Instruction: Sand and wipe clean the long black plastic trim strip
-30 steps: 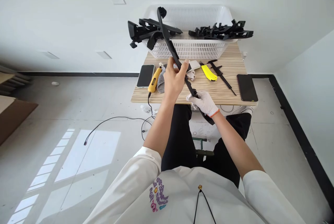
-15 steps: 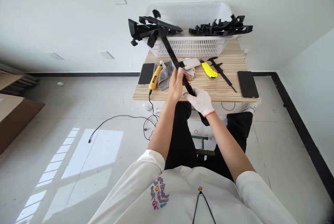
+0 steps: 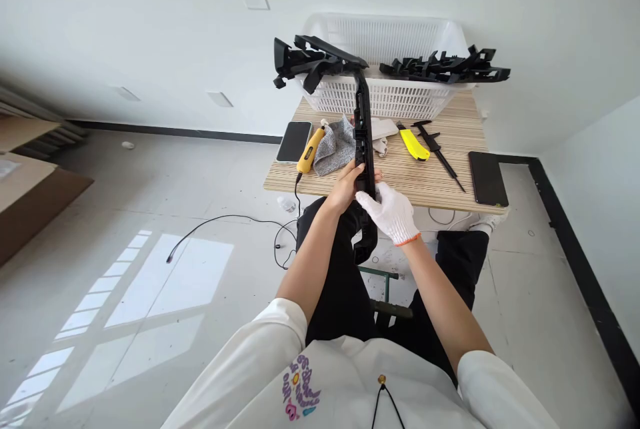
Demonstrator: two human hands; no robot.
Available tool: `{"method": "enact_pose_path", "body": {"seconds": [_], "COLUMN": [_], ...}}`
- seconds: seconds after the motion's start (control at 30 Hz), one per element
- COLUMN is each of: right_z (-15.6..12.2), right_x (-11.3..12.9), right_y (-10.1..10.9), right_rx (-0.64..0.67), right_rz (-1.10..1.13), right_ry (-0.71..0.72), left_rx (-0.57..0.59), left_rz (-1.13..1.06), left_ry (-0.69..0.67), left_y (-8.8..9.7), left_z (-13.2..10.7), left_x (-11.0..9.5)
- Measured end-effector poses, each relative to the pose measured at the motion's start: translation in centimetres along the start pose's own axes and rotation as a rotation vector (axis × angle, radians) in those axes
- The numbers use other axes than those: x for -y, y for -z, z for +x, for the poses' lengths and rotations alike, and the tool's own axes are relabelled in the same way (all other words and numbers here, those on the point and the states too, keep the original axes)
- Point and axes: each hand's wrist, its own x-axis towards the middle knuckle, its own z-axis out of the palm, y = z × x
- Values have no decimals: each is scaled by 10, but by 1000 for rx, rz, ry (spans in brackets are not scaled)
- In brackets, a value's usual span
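A long black plastic trim piece (image 3: 364,126) stands nearly upright in view, its lower end bent and hanging over my lap. My bare left hand (image 3: 345,188) wraps round it from the left, with fingertips showing on the far side. On the right, my right hand (image 3: 391,212), in a white knit glove with an orange cuff, grips the same piece a little lower, thumb across its front. Behind the piece, a grey cloth (image 3: 335,146) and a yellow corded tool (image 3: 311,150) lie on the wooden table (image 3: 325,184).
A white plastic basket (image 3: 385,96) at the back holds several black plastic parts (image 3: 445,68) that overhang its sides. Also on the table are a yellow utility knife (image 3: 414,144), a black caliper (image 3: 440,154) and two phones, one on the left (image 3: 295,142), one on the right (image 3: 487,178). A black cable (image 3: 225,217) trails across the floor.
The trim piece has swung from leaning left to nearly upright and turned, showing its ribbed side. Both hands have moved slightly lower while holding it.
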Motion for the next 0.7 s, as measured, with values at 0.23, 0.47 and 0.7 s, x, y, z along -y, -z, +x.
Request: {"method": "enact_pose_path", "body": {"seconds": [0.23, 0.47, 0.7], "right_z": [12, 39, 54], "right_x": [-19, -20, -27], "right_y": [10, 7, 0], "right_rx": [-110, -200, -166], "right_rz": [442, 397, 311], "right_ry": [-213, -273, -255], "left_rx": [26, -34, -82], "left_rz": [-93, -112, -161], "left_ry": [13, -13, -13], "left_y": [-3, -12, -14], "left_z": [3, 5, 5], "left_x": [0, 3, 4]}}
